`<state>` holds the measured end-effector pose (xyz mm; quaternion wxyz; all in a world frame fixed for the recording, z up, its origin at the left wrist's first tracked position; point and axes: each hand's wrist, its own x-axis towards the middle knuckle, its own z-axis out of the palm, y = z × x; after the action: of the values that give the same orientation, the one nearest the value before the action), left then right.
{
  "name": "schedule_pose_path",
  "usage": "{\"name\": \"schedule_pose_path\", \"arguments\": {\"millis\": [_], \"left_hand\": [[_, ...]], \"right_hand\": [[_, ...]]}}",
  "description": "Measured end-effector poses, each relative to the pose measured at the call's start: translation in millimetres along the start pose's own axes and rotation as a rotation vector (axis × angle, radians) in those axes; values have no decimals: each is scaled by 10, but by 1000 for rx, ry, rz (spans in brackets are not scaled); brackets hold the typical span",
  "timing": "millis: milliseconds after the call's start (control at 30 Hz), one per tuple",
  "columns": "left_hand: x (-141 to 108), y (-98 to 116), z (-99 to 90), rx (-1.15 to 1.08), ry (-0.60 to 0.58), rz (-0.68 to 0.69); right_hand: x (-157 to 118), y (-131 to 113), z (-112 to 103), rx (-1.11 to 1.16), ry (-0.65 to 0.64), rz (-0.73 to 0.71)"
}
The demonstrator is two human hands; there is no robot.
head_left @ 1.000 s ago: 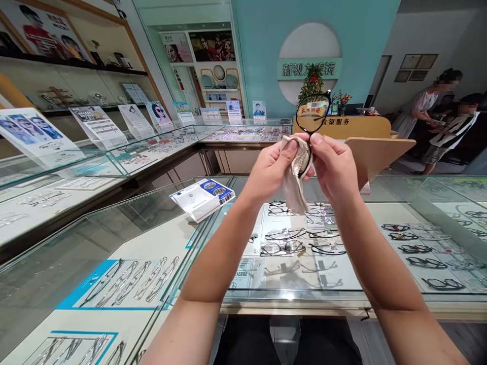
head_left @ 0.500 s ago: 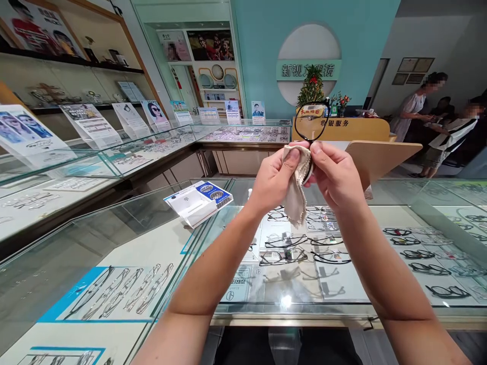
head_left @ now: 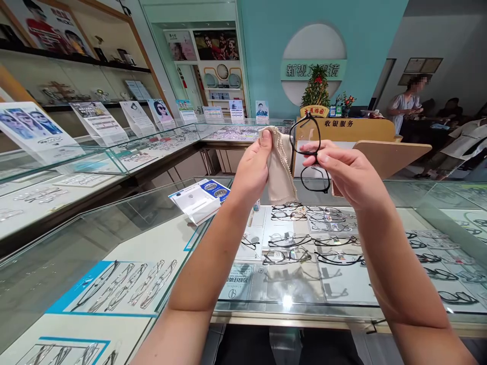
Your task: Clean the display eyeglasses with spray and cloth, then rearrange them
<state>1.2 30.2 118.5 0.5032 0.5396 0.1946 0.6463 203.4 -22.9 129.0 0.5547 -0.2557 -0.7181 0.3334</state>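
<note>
A pair of black-framed eyeglasses (head_left: 320, 178) is pinched at the bridge by my right hand (head_left: 344, 170), its two lenses one above the other, raised over the glass counter. My left hand (head_left: 253, 165) grips a beige cleaning cloth (head_left: 279, 170) with a zigzag edge, the thumb on top. The cloth hangs down just left of the glasses, with a small gap between it and the lower lens. Near the upper lens, the cloth's edge comes close to the rim; I cannot tell whether they touch.
Rows of eyeglasses (head_left: 287, 256) lie inside the glass display counter (head_left: 304, 309) below my hands. A white and blue folded card (head_left: 200, 200) stands on the glass to the left. Beyond are a wooden cash desk (head_left: 357, 131), a tilted wooden panel (head_left: 395, 157) and a standing person (head_left: 404, 104).
My hands have moved apart. The cloth has come off the lower lens to the left, and the glasses have tilted, showing both lenses. The view has shifted slightly.
</note>
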Motion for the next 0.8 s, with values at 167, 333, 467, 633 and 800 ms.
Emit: {"name": "schedule_pose_path", "arguments": {"millis": [167, 333, 467, 633, 800], "left_hand": [[1, 37, -5, -5, -43, -8], [-12, 20, -31, 43, -127, 6], [-17, -8, -31, 113, -194, 41], [4, 6, -53, 104, -253, 77], [-20, 77, -69, 126, -342, 47]], "right_hand": [[2, -23, 27, -77, -59, 59], [29, 30, 6, -77, -58, 59], [46, 90, -15, -85, -139, 72], [58, 139, -14, 37, -152, 87], [71, 111, -16, 106, -87, 124]]}}
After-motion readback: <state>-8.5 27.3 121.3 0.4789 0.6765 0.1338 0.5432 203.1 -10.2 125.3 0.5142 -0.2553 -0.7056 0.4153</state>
